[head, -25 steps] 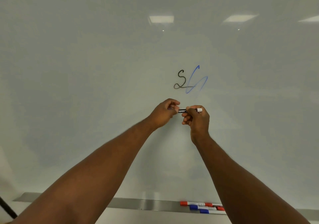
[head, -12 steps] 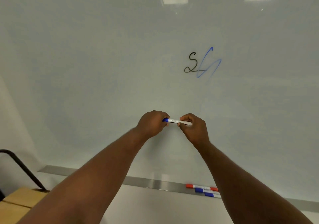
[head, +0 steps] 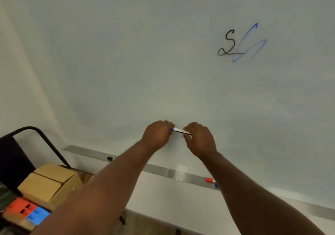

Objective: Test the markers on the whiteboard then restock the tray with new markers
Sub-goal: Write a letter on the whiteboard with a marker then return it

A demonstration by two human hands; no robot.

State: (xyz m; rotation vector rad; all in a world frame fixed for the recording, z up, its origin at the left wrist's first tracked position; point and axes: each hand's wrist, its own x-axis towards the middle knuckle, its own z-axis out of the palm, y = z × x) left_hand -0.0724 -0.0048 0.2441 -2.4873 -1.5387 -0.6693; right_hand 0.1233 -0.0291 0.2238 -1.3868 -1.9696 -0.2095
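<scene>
A blue marker with a white barrel is held level between both hands in front of the whiteboard. My left hand grips its blue capped end, and my right hand grips the other end. Black and blue test scribbles mark the board at the upper right. Below runs the metal marker tray, where a red-capped marker and a blue one show beside my right forearm. A black marker lies on the tray's left part.
A black chair stands at the lower left. It carries a brown cardboard box and red and blue marker packs. Wood floor shows under the wall.
Both hands have come down the board with the marker held between them. The view has swung down and left, so the chair with the box and marker packs now shows.
</scene>
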